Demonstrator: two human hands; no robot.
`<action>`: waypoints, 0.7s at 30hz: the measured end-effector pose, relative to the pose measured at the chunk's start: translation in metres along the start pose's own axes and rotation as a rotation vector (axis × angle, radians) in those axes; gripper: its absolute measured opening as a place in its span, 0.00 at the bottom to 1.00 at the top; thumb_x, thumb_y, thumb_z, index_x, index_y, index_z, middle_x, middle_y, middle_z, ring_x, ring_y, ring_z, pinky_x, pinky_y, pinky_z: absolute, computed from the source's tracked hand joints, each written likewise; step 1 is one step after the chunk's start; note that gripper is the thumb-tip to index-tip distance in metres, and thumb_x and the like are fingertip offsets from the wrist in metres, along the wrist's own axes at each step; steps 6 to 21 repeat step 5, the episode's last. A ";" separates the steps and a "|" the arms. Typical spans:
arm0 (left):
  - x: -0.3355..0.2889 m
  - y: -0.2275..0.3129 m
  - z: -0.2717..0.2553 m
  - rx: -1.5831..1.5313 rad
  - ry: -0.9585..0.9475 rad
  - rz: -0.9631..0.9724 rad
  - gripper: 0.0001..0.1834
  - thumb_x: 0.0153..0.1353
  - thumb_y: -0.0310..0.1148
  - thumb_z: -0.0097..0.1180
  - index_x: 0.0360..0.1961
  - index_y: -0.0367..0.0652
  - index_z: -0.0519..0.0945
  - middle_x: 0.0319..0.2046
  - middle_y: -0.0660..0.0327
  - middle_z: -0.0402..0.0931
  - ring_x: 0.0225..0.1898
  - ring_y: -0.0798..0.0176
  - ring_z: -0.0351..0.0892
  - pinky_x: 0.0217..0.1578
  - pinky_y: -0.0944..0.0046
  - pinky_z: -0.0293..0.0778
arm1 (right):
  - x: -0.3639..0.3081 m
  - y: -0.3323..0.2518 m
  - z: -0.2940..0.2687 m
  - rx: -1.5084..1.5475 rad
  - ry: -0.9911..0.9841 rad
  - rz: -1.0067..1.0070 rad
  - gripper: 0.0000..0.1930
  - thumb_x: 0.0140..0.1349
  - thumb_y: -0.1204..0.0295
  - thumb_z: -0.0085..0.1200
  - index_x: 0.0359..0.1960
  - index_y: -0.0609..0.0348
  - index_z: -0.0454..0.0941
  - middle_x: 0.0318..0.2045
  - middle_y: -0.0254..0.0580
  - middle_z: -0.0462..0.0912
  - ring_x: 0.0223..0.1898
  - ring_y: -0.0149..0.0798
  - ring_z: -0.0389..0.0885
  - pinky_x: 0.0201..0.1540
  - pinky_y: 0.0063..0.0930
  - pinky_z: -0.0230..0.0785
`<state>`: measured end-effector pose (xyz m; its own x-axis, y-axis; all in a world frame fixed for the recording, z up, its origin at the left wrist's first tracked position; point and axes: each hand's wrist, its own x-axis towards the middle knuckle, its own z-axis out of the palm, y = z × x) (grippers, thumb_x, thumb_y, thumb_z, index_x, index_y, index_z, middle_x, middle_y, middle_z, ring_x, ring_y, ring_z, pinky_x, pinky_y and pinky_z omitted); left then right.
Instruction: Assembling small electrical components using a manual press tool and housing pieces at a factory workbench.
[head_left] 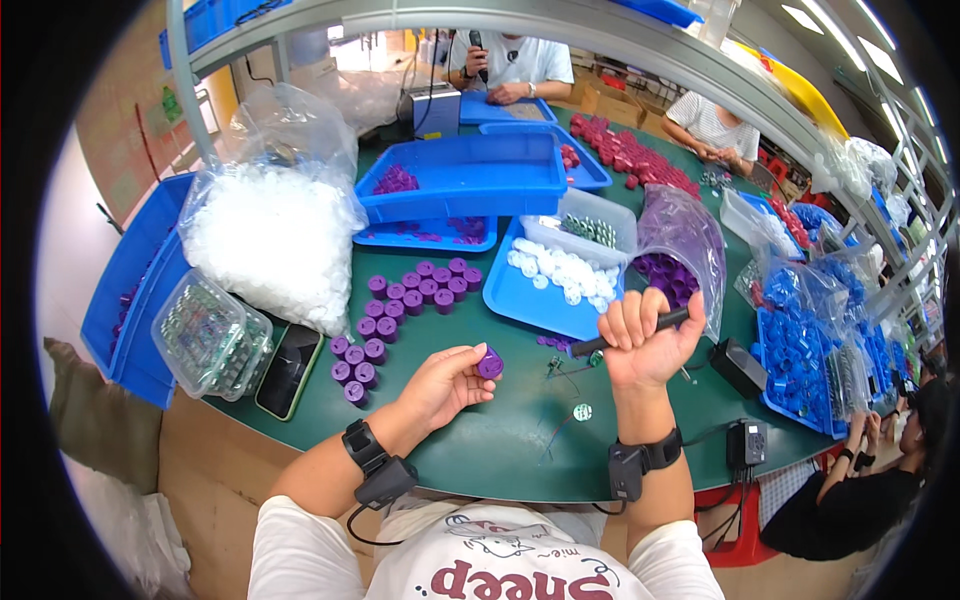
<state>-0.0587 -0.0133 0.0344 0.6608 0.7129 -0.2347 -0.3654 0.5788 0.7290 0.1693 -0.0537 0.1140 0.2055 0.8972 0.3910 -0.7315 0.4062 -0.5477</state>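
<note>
Between the thumb and fingers of my left hand (447, 385) is a small purple round plastic piece (489, 363), held just above the green table. My right hand (650, 338) is raised to its right, with the fingers wrapped round a black rod-shaped tool (590, 346). The tool's end points left toward the purple piece, and the two are apart. Below my right hand lie a small round circuit board (582, 412) and thin wires. Several purple round pieces (375, 350) stand in rows left of my left hand.
A blue tray (500, 300) holds white round parts (575, 275) and a clear box. A bag of white parts (275, 235) and a phone (290, 370) lie left. Right are a purple-filled bag (690, 235), a black box (738, 370) and blue parts (800, 365). Other people sit around the table.
</note>
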 end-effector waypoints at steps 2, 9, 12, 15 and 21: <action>0.002 0.001 -0.002 -0.172 0.006 -0.036 0.12 0.64 0.37 0.51 0.33 0.37 0.75 0.28 0.57 0.76 0.27 0.66 0.75 0.30 0.68 0.74 | -0.009 -0.001 -0.007 -0.003 0.065 0.012 0.33 0.59 0.37 0.33 0.10 0.51 0.55 0.07 0.30 0.55 0.09 0.28 0.53 0.15 0.22 0.44; 0.010 -0.003 -0.012 -0.187 -0.014 0.002 0.11 0.63 0.37 0.51 0.34 0.39 0.74 0.30 0.56 0.76 0.29 0.63 0.76 0.31 0.67 0.75 | -0.018 0.000 -0.016 -0.010 0.081 0.030 0.35 0.57 0.33 0.30 0.09 0.51 0.55 0.07 0.30 0.56 0.09 0.29 0.53 0.16 0.23 0.43; 0.010 -0.003 -0.012 -0.187 -0.014 0.002 0.11 0.63 0.37 0.51 0.34 0.39 0.74 0.30 0.56 0.76 0.29 0.63 0.76 0.31 0.67 0.75 | -0.018 0.000 -0.016 -0.010 0.081 0.030 0.35 0.57 0.33 0.30 0.09 0.51 0.55 0.07 0.30 0.56 0.09 0.29 0.53 0.16 0.23 0.43; 0.010 -0.003 -0.012 -0.187 -0.014 0.002 0.11 0.63 0.37 0.51 0.34 0.39 0.74 0.30 0.56 0.76 0.29 0.63 0.76 0.31 0.67 0.75 | -0.018 0.000 -0.016 -0.010 0.081 0.030 0.35 0.57 0.33 0.30 0.09 0.51 0.55 0.07 0.30 0.56 0.09 0.29 0.53 0.16 0.23 0.43; 0.010 -0.003 -0.012 -0.187 -0.014 0.002 0.11 0.63 0.37 0.51 0.34 0.39 0.74 0.30 0.56 0.76 0.29 0.63 0.76 0.31 0.67 0.75 | -0.018 0.000 -0.016 -0.010 0.081 0.030 0.35 0.57 0.33 0.30 0.09 0.51 0.55 0.07 0.30 0.56 0.09 0.29 0.53 0.16 0.23 0.43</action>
